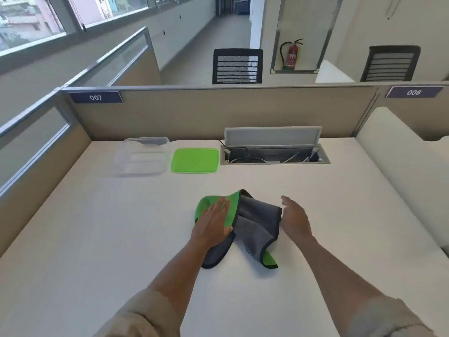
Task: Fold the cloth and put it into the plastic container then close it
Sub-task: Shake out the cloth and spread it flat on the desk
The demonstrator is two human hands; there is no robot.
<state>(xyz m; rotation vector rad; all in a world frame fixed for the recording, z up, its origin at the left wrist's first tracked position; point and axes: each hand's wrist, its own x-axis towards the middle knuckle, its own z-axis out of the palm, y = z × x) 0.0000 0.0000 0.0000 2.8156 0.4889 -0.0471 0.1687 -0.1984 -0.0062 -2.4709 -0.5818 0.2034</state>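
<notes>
Cloth [252, 222] lies crumpled mid-desk [121, 239], soft microfibre, green one side, grey the other, dark-edged. We judge folding has barely begun. Our left hand [213, 221] rests flat and open on the green part, pinning it; our right hand [295, 218] sits open just beside the grey edge, gripping nothing. Next we need to spread it flat and square the corners. Far back stand the clear box [142, 156] and, beside it, its flat green lid [194, 160].

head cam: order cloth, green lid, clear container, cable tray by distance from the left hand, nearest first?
From the left hand:
1. cloth, directly under the palm, touching.
2. green lid, straight ahead toward the partition.
3. clear container, ahead-left; too close to the lid to call firmly.
4. cable tray, ahead-right.
</notes>
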